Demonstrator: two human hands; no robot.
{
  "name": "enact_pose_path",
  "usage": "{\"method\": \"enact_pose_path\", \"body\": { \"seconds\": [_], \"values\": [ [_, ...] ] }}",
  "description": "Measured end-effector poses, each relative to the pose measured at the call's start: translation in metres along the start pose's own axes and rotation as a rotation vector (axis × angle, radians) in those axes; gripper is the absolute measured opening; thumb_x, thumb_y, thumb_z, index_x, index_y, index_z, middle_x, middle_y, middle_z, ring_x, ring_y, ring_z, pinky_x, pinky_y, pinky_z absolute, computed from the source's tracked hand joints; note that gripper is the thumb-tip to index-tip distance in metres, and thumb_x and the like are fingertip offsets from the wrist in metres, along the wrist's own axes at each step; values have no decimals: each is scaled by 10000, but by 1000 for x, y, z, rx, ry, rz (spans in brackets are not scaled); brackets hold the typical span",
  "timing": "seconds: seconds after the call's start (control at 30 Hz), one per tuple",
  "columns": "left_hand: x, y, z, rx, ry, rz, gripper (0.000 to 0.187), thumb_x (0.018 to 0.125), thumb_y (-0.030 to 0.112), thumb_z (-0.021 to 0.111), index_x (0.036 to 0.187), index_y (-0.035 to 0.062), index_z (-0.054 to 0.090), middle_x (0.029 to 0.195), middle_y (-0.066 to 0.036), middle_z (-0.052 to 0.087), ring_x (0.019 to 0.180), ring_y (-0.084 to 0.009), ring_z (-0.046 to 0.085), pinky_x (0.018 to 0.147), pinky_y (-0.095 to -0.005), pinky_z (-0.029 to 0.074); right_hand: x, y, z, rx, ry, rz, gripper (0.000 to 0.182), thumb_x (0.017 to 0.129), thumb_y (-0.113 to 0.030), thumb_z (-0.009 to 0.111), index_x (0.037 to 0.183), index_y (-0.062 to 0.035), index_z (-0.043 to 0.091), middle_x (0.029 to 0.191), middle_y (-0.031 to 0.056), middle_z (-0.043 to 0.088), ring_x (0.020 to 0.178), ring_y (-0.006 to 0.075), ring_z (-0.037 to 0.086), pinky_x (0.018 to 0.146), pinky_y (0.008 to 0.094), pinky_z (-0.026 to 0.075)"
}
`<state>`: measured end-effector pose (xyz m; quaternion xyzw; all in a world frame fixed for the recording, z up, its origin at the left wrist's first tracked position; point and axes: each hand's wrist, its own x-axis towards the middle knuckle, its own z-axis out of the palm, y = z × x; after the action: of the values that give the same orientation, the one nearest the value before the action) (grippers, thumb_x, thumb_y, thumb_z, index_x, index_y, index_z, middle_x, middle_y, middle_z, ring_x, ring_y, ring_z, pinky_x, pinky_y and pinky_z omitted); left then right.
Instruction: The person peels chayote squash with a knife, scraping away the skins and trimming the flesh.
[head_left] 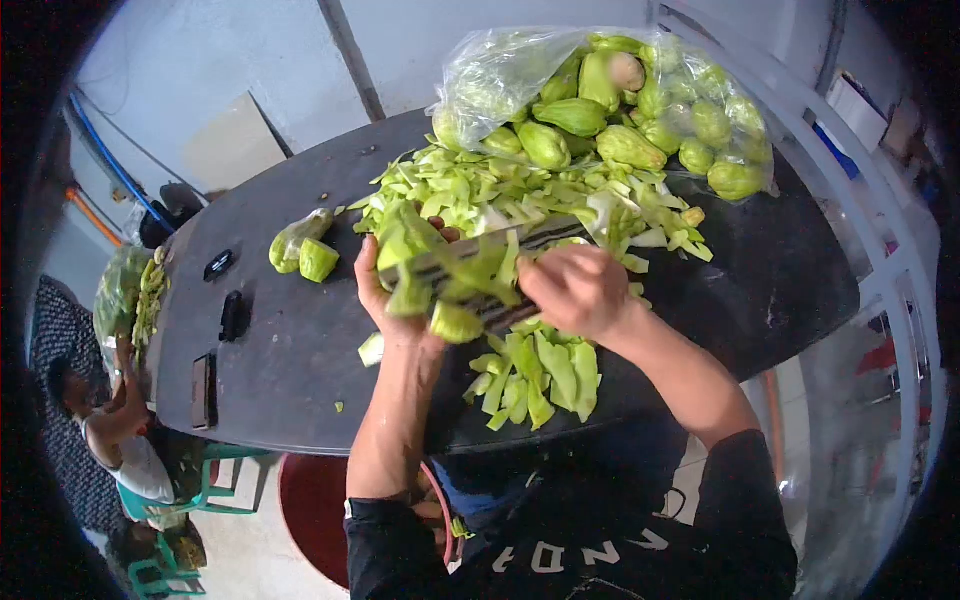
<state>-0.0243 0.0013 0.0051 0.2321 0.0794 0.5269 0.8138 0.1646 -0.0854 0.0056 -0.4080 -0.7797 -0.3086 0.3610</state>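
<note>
Near the middle of the dark table, my left hand (pixel 388 300) is wrapped round a green chayote (pixel 408 238). My right hand (pixel 575 290) is closed in a fist on a knife, whose blade (pixel 462 280) is smeared by motion and lies across the chayote pieces. A cut green piece (pixel 457 322) is just below the blade. Behind my hands spreads a heap of pale green slices (pixel 470 185). A smaller pile of slices (pixel 545 372) lies near the table's front edge.
A clear plastic bag of whole chayotes (pixel 575 117) stands at the back. Cut chayotes (pixel 318 259), a phone (pixel 204 391) and small black objects (pixel 232 316) lie left. A red tub (pixel 312 510) is below the edge. Another person (pixel 120 430) sits far left.
</note>
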Motion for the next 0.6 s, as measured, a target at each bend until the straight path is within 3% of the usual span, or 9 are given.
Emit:
{"method": "enact_pose_path", "body": {
  "seconds": [0.03,0.07,0.13,0.47,0.6],
  "values": [
    [3,0,-5,2,32,6,581,862,508,545,1191,31,592,1033,-167,653,966,-311,616,907,-447,494,0,-4,1,-26,13,-77,146,740,-95,613,880,-56,595,642,-2,528,576,150,604,468,301,495],
    [6,1,-9,-121,-167,-98,596,856,499,555,1158,-14,588,1017,-184,648,932,-313,620,890,-437,504,1,-8,4,-23,14,-79,146,740,-95,613,880,-56,595,642,-2,528,576,150,604,468,301,495],
    [5,-1,-5,-237,-129,-150,602,854,493,554,1123,-45,585,1009,-193,644,927,-314,620,880,-428,510,4,-15,8,-13,89,-165,164,697,-30,651,856,-24,609,601,-3,469,525,148,535,447,272,427],
    [4,1,-11,-179,-191,-140,568,874,454,546,1168,-32,557,1090,-196,603,995,-332,592,922,-448,498,4,-19,7,-81,60,-178,163,701,-16,641,860,-15,607,614,-8,468,530,136,514,461,254,421],
    [0,1,-2,-168,-72,-131,555,860,478,549,1105,-18,590,1000,-180,644,914,-326,625,863,-441,521,4,-19,6,-81,70,-174,168,700,-16,641,864,-13,609,614,-8,468,531,137,514,465,253,425]
  ]
}}
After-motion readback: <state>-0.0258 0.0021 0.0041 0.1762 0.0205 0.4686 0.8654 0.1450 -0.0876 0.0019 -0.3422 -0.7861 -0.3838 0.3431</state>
